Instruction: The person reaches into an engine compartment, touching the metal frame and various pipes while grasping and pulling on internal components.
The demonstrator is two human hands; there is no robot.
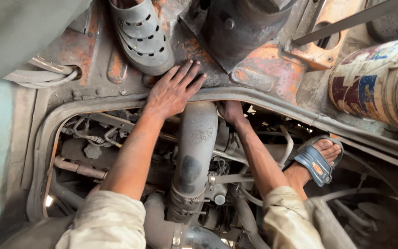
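I look down into an open engine bay framed by a rusty floor panel. My left hand lies flat, fingers spread, on the panel's edge just above a thick grey intake pipe. My right hand reaches down behind that pipe, under the rim of the opening; its fingers are hidden. Neither hand shows a tool. My right foot in a blue sandal rests on parts inside the bay.
Another person's grey perforated clog stands on the panel beside my left hand. A dirty painted bucket lies at the right. Hoses, thin metal lines and a clamp crowd the bay. A dark steering column base rises at the top.
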